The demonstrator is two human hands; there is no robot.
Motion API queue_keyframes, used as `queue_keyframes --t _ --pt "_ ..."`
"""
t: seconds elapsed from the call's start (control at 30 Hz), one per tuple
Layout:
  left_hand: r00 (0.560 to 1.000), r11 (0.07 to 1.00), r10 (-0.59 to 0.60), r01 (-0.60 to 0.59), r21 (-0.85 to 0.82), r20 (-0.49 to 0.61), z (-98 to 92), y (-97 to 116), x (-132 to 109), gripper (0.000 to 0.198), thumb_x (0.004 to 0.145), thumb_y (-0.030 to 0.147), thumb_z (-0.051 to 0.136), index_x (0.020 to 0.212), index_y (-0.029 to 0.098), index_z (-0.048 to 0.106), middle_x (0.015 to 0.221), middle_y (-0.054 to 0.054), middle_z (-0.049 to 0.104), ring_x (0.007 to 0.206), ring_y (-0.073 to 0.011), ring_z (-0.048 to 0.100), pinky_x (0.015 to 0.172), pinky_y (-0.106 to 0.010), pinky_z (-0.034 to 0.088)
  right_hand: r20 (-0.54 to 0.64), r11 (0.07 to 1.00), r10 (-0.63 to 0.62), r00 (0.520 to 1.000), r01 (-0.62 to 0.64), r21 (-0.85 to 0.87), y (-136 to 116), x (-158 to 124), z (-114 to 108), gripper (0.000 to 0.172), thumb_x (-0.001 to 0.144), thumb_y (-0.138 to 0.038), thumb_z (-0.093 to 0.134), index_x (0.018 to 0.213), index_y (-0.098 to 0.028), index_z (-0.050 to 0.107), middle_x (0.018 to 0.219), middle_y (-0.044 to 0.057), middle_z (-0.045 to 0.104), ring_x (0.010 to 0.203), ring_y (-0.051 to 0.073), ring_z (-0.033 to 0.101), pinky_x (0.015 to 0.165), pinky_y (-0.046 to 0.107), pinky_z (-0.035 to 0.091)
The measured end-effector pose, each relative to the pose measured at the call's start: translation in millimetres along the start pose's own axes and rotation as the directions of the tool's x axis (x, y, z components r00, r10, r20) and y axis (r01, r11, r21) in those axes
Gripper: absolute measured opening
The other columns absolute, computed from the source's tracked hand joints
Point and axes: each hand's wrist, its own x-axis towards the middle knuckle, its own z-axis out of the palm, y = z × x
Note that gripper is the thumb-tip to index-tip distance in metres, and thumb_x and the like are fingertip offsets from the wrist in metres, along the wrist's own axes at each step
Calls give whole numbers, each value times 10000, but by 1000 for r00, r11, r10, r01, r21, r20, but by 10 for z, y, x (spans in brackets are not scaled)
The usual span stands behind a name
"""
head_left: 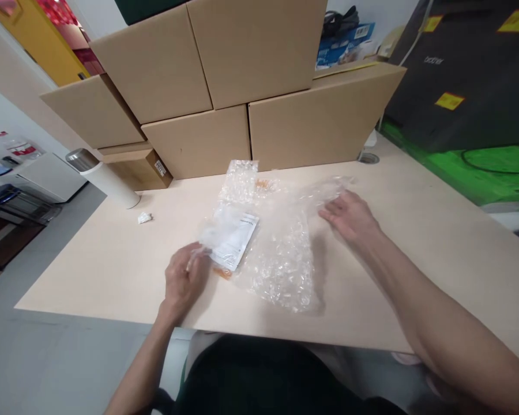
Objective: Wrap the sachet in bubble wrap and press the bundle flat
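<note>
1. Across the middle of the pale table [99, 265]: clear bubble wrap [285, 259] spread out, its lower edge just short of the table's front edge.
2. White packet [237, 239] lies at the wrap's left side, tilted, clear film over its upper left; orange patch [222, 272] at its lower end.
3. Left hand [187, 274]: fingers narrow, pinching clear film beside the packet; forearm crosses the front edge.
4. Right hand [350, 216]: fingers close together at the wrap's upper right edge; cannot tell whether they grip it.
5. Small bubble-wrap piece [241, 178] behind the packet, near the boxes.
6. Cardboard boxes [303, 135] stand stacked along the back edge, limiting reach that way.
7. Left side: wide stretch of tabletop between left hand and side edge; white bottle [108, 181] and crumpled scrap [145, 218] sit farther back.
8. Right side: open tabletop past the right forearm; round grommet [368, 158] near the back edge.
</note>
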Motion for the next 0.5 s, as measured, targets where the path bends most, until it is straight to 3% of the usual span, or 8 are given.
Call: queue_keyframes --t 0.1,0.2,0.3,0.4,0.5 --pt "964 960 -225 195 -201 -138 -31 -45 40 238 917 402 577 959 187 672 966 -70 717 870 -207 718 850 -367 578 36 972 201 979 -204 116 11 -132 111 557 789 -729 547 1080 -254 524 1016 103 602 1019 266 627 791 410 567" --pt "860 829 -451 303 -471 -240 -137 -136 49 299 860 412 653 1049 186 600 940 -30 681 691 -152 710 722 -327 603 107 969 234 966 -241 58 -20 -276 215 777 815 -824 360 1262 -202 490 1144 187 594 1127 312 613 746 406 571" --pt "774 720 -586 360 -593 -241 -304 -263 -6 490 787 326 722 1207 219 495 877 20 637 585 -91 637 604 -257 578 159 960 265 951 -276 45 -33 -402 282 677 792 -697 578 1259 -210 518 1104 152 636 1035 289 650 695 359 573" --pt "753 729 -620 448 -517 -221 -457 -376 -122 667 749 265 723 1333 262 399 992 -5 633 573 -80 595 533 -235 538 145 956 291 946 -295 7 2 -472 309 543 636 -304 834 1121 -223 603 994 63 666 867 203 658 650 268 557" --pt "790 843 -535 481 -239 -300 -544 -401 -224 669 750 294 712 1358 262 436 1148 -68 594 695 -136 614 567 -281 522 104 976 219 970 -217 -29 43 -450 290 495 533 -141 840 991 -210 666 839 8 648 712 146 612 572 225 517"
